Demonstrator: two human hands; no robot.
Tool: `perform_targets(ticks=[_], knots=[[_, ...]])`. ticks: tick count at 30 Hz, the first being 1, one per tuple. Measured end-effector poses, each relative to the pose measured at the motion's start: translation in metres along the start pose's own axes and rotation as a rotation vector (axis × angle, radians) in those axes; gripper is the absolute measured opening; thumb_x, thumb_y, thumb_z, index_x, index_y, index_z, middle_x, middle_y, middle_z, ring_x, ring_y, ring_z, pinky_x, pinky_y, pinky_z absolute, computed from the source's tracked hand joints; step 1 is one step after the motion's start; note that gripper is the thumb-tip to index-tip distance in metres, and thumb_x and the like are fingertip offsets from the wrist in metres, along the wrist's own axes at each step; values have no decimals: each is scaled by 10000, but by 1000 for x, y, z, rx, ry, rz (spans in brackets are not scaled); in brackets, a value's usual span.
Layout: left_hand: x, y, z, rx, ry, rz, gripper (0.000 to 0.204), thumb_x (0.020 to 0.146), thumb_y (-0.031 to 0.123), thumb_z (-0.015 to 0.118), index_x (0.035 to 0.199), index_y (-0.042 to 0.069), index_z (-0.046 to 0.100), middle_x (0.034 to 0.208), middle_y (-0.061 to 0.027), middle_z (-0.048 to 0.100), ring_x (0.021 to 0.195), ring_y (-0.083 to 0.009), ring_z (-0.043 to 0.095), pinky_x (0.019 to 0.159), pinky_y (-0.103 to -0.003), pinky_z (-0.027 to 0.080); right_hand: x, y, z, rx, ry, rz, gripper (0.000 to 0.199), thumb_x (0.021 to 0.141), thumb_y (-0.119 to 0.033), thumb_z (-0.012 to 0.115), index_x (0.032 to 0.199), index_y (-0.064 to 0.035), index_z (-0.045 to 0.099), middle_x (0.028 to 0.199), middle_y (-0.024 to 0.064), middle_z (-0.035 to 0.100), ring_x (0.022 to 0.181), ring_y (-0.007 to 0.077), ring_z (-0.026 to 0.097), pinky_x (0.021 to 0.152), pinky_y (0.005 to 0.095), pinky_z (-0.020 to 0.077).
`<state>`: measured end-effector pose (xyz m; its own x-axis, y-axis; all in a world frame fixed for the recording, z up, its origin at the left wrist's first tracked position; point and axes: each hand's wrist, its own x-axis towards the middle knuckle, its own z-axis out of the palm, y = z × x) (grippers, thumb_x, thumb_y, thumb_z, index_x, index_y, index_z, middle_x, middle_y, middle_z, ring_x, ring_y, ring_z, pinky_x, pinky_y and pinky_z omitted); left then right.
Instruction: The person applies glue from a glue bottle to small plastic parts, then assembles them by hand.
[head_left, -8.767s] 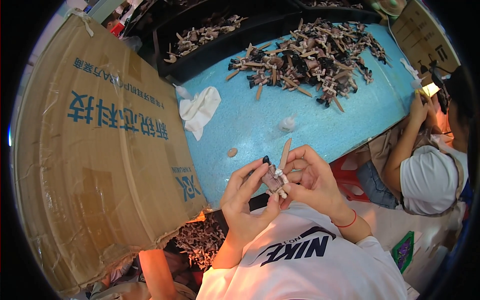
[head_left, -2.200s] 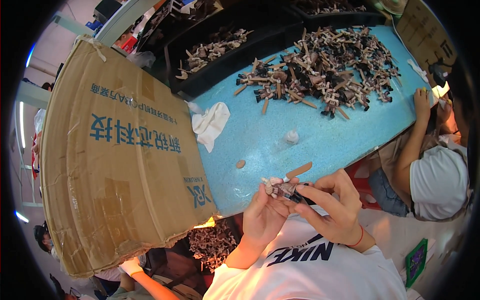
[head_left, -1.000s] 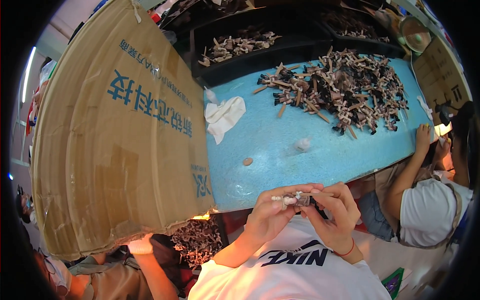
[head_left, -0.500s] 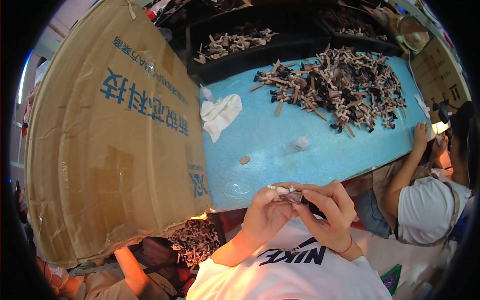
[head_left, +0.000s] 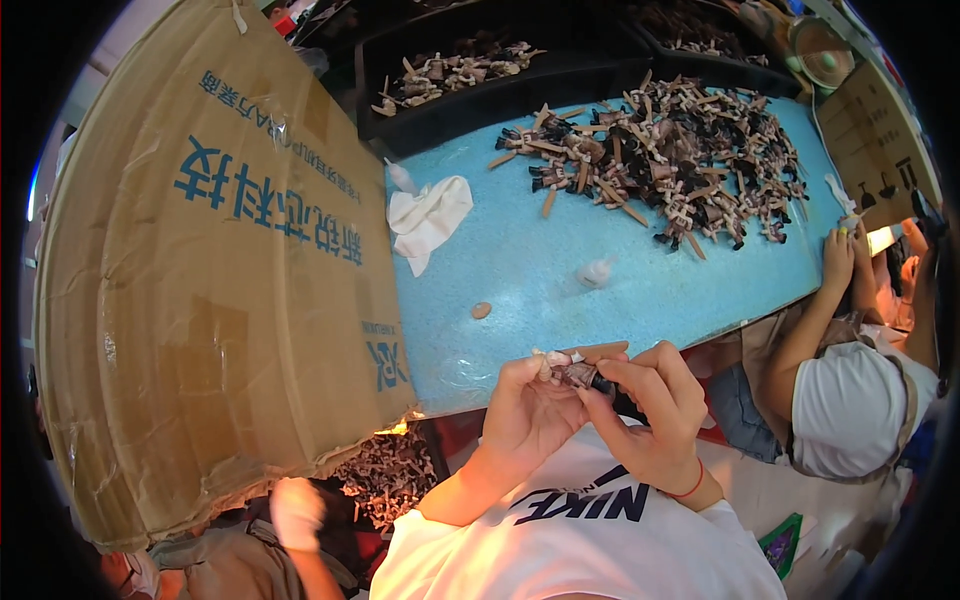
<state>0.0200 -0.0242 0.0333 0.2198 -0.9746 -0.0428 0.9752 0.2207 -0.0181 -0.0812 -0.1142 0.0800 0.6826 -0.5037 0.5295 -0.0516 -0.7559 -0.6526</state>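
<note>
Since half a second ago the right hand (head_left: 655, 395) has uncovered more of the flat tan strip (head_left: 603, 350) on the small pinkish-brown plastic-looking figurine (head_left: 572, 375), which now shows along its upper side. The figurine is held on the person's side of the small translucent white bottle (head_left: 596, 273). The left hand's (head_left: 530, 412) grip is closed around its pale end; the right hand's grip is pinched, thumb and finger, at its black lower end. Both hands remain on it, so the handling seems unfinished. Unchanged are the tan oval piece (head_left: 481, 311), left of the bottle and slightly nearer the person, and the heap of similar figurines (head_left: 680, 160) beyond it.
</note>
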Motion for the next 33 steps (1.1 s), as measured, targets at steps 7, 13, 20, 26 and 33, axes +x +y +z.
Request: perform_targets(ticks=[7,13,20,26,33], knots=[[-3,0,15,456,177,56,299,812,190,472,940,-37,618,1135,-243,542,1083,-314,517,878,-474,449,-5,6,-4,46,-27,59,306,616,5,735,897,-17,618,709,70,507,549,154,511,441,250,396],[-8,-3,12,840,47,278,324,786,111,485,1029,-70,601,1105,-242,577,919,-223,560,760,-305,450,-12,15,-1,183,-4,0,344,618,19,741,939,-32,629,782,82,551,615,154,565,494,241,462],[-5,0,8,1078,-96,409,334,762,112,525,1032,-66,608,1082,-219,600,849,-180,536,737,-292,436,-12,20,0,281,38,-65,362,604,25,764,933,-32,623,857,99,566,692,169,586,524,241,488],[-3,1,5,1142,-130,412,366,780,171,517,1038,-75,603,1087,-213,601,873,-196,549,767,-305,438,-14,25,2,305,68,-92,383,595,23,770,945,-32,624,866,97,556,686,175,572,525,241,466],[-5,-1,8,851,-26,259,372,824,202,507,1048,-82,593,1093,-248,577,943,-248,569,858,-365,439,-12,23,1,271,57,-98,395,598,26,765,964,-32,625,855,93,549,681,172,568,523,243,467]])
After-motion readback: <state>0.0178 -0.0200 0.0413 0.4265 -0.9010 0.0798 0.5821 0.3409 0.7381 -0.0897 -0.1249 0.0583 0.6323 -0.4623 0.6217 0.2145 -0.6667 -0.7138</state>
